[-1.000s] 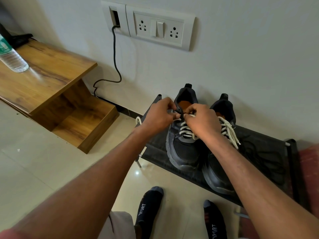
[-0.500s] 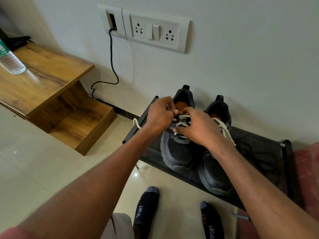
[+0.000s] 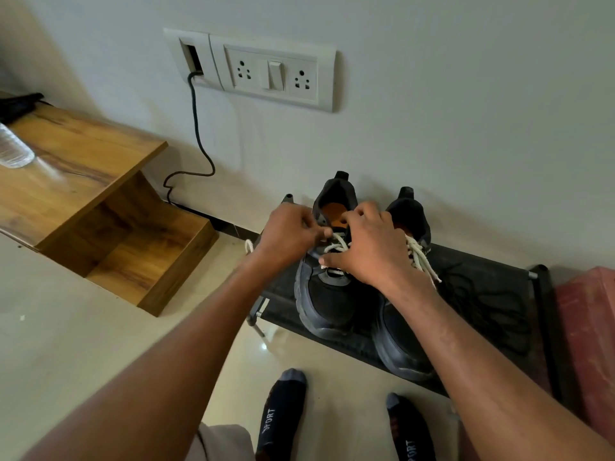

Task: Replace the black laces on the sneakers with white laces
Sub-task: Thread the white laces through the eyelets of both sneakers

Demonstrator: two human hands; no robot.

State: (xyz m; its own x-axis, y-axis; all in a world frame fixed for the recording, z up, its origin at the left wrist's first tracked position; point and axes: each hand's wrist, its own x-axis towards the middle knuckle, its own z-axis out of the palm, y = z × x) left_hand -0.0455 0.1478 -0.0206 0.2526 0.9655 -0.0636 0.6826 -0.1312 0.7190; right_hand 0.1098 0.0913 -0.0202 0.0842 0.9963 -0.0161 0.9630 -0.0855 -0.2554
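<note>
Two black sneakers are sitting side by side on a low black rack (image 3: 492, 287) against the wall, toes pointing toward the person. The left hand (image 3: 286, 237) is hovering over the left sneaker (image 3: 329, 304), its fingers curled in and pinching the white lace (image 3: 337, 246) near the top eyelets. The right hand (image 3: 369, 247) is reaching across the same shoe with fingers bent toward the tongue; it seems to be gripping the other run of that lace, though the knuckles are hiding the contact. The right sneaker (image 3: 399, 347) is lying partly under the right wrist, its own white lace (image 3: 421, 257) already threaded and hanging loose. A tangle of black laces (image 3: 479, 301) is lying on the rack beside it. Two socked feet (image 3: 283, 410) are standing on the floor below.
</note>
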